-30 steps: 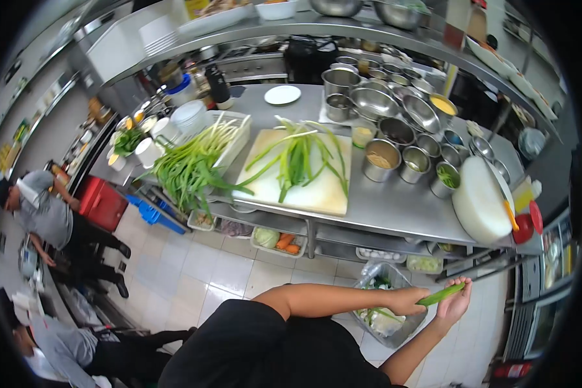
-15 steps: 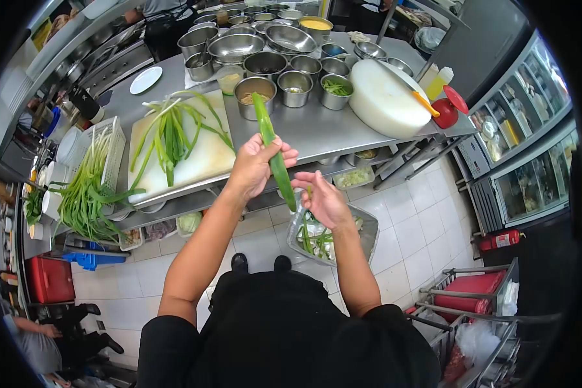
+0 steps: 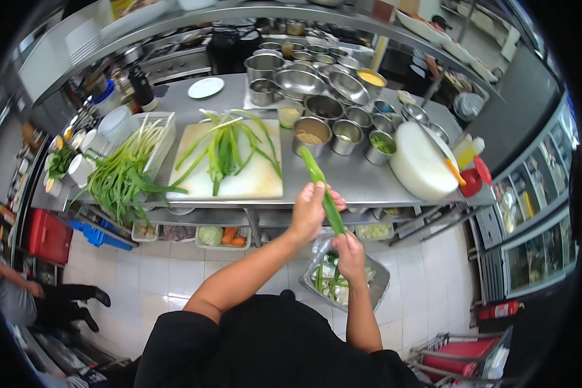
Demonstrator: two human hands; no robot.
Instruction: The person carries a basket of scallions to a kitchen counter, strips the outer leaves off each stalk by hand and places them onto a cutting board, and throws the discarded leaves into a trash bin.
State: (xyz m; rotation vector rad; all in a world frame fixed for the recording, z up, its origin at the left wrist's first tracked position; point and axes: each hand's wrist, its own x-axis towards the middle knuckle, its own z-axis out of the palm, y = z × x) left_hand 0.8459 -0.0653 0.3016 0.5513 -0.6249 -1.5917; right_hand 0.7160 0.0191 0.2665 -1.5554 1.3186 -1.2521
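A long, broad green onion leaf (image 3: 315,172) slants between my hands in front of the counter's edge. My left hand (image 3: 309,212) is closed around its middle, with the upper end sticking out toward the metal pots. The fingers of my right hand (image 3: 350,256) pinch the lower end. Below them on the floor stands a grey bin (image 3: 379,288) lined with plastic, holding green scraps. To the left, a bunch of green onions (image 3: 223,152) lies on a white cutting board (image 3: 252,186). More green onions (image 3: 124,178) spill from a white basket (image 3: 164,139).
Several steel pots (image 3: 313,132) and bowls crowd the back of the counter. A thick round white block (image 3: 420,165) carries a knife with an orange handle (image 3: 454,172). Vegetable containers (image 3: 223,238) sit on the lower shelf. Another person (image 3: 19,284) is at the far left.
My right hand, open beside the leaf before, has closed on its lower end. My left hand keeps its hold. The view has shifted, so the counter appears farther right.
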